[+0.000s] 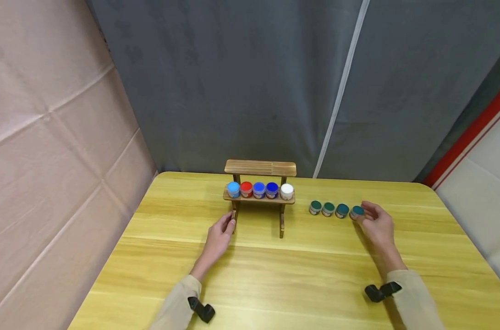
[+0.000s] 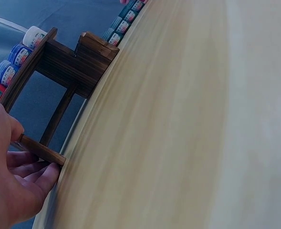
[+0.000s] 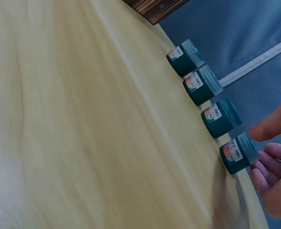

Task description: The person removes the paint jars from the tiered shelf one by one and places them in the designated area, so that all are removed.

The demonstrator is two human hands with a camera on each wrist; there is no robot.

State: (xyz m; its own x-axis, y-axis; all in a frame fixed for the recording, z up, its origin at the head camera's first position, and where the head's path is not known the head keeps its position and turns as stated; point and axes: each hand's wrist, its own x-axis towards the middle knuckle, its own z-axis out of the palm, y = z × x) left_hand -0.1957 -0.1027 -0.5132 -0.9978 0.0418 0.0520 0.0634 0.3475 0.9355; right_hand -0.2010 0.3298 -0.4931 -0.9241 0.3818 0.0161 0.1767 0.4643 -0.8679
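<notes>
A small dark wooden two-tier rack [image 1: 260, 167] stands toward the back of the table. My left hand [image 1: 220, 233] grips its left foot between thumb and fingers, also seen in the left wrist view, where the hand [image 2: 16, 176] holds the wooden foot bar [image 2: 44, 150]. To the right of the rack is a row of green-toned paint jars, their labels facing front. My right hand [image 1: 377, 224] is at the rightmost teal jar [image 1: 356, 212]. In the right wrist view, thumb and fingers pinch that jar [image 3: 235, 155] near its clear lid.
On the rack's lower shelf sit a light blue jar [image 1: 233, 189], a red jar [image 1: 246, 189], two darker blue jars [image 1: 265, 190] and a white jar [image 1: 287, 191]. Grey cloth [image 1: 233, 82] hangs behind the yellow wooden table [image 1: 274, 284].
</notes>
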